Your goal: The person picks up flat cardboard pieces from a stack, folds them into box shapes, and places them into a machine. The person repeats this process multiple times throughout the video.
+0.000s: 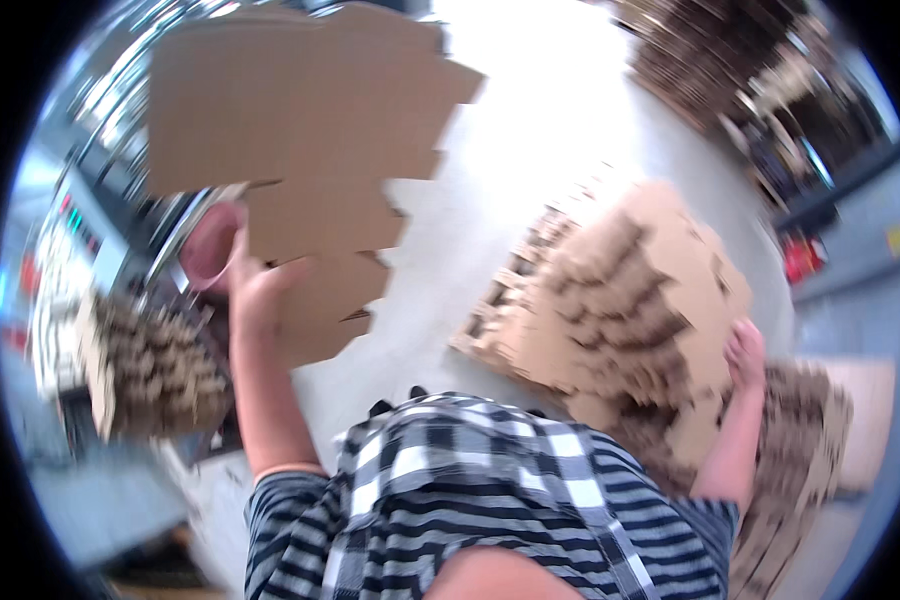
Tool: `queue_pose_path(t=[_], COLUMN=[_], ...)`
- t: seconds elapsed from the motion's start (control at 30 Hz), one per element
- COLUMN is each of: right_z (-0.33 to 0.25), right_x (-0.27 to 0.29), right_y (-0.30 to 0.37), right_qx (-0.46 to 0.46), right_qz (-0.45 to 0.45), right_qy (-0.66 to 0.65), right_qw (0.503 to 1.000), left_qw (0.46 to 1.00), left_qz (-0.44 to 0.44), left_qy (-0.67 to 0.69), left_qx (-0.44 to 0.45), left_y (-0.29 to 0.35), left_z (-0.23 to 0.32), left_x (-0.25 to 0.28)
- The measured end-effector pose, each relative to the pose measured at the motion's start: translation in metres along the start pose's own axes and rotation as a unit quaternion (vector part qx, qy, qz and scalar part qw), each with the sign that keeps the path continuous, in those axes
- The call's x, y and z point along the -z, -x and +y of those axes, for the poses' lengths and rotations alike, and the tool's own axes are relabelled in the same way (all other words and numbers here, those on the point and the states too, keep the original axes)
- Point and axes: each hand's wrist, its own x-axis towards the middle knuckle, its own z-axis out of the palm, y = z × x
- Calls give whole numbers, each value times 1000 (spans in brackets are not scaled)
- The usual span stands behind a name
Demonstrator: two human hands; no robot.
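My left hand (255, 290) is raised and grips the lower left edge of a large flat die-cut cardboard sheet (305, 130), which is held up in front of me and tilted. My right hand (745, 352) rests on the right edge of a stack of flat cardboard blanks (630, 290) lying low to my right; whether its fingers grip a sheet is blurred. My striped and checked shirt fills the lower middle of the view.
Another pile of cardboard blanks (150, 365) sits to my left beside a machine with metal parts and a pink roller (210, 250). More stacked cardboard (800, 470) lies at the lower right. Pale concrete floor (550, 130) lies ahead, with stacked material (720, 50) at the far right.
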Motion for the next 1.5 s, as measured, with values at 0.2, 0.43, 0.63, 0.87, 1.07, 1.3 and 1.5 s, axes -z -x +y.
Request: queue_pose_path(t=[0.2,0.43,0.63,0.87,1.07,1.3,1.5], right_z=[6,50,62,61,33,84,147], right_x=[-237,-525,-714,-970,-1206,-1377,-1439], right_y=[-22,-39,-60,-64,-72,-63,-84], right_qx=[-26,-223,-351,-427,-410,-280,1], right_qz=[-287,-469,-565,-611,-642,-570,-609], right_qy=[-426,-409,-307,-172,13,236,292], right_qw=[858,750,680,644,648,736,738], left_qw=[993,956,886,836,788,773,789], left_qz=[62,292,463,548,601,625,607], left_qy=[96,14,19,-3,109,60,46], left_qx=[21,19,17,-31,-78,-87,-87], left_y=[12,77,137,151,76,49,34], left_z=[-16,-27,-36,-65,-77,-85,-96], left_x=[118,269,304,332,351,358,363])
